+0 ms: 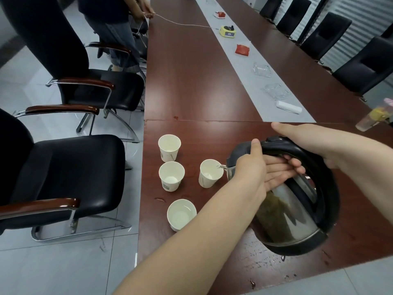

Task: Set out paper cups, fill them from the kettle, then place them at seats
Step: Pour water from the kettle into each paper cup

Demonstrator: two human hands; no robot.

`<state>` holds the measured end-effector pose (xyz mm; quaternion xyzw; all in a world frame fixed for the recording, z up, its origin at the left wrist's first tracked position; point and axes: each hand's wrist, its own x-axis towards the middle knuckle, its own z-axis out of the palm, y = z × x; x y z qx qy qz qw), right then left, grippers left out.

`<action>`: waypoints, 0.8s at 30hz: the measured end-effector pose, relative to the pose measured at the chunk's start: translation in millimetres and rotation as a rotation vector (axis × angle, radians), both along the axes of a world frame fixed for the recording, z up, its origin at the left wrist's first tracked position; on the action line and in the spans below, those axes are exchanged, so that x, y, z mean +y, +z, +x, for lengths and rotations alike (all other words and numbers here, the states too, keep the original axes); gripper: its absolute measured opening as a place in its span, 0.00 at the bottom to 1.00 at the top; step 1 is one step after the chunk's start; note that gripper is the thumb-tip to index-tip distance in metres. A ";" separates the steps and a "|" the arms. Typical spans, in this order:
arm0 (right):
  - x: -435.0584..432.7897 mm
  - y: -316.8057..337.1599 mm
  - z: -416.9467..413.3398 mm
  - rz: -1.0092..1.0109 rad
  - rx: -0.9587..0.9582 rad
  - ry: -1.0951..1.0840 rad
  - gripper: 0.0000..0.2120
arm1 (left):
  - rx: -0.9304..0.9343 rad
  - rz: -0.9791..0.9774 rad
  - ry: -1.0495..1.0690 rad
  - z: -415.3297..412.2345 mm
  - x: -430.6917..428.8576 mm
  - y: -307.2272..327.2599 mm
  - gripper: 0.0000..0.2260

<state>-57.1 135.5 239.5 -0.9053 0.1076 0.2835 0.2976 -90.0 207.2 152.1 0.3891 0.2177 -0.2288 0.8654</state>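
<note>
- Kettle [287,213] is held in the air over the near end of the table [202,81], tilted with its spout down to the left.
- Right hand [308,143] wraps the black handle, fingers [295,163] curled under it in a firm grip.
- Left hand [251,167] lies flat on the kettle's side with fingers straight and the thumb up on the lid; it presses and does not grasp.
- Spout sits at the rim of the right cup [210,175], and a thin stream runs into it.
- Three more paper cups stand upright to the left, apart from each other: far cup [169,146], middle cup [171,175] and near cup [181,213].
- Near cup looks to hold clear water; I cannot tell for the far and middle cups.
- Small wet spots [160,199] lie on the table by the near cup.
- Black chairs [85,167] stand along the left edge.
</note>
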 end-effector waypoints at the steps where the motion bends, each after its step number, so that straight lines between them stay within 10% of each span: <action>1: 0.4 0.3 0.4 -0.006 0.002 0.004 0.32 | -0.001 0.001 0.003 0.3 -0.3 -0.3 0.32; 24: 0.5 -0.4 6.5 -0.062 0.010 0.070 0.32 | 0.010 -0.009 0.009 3.2 -3.4 -5.8 0.32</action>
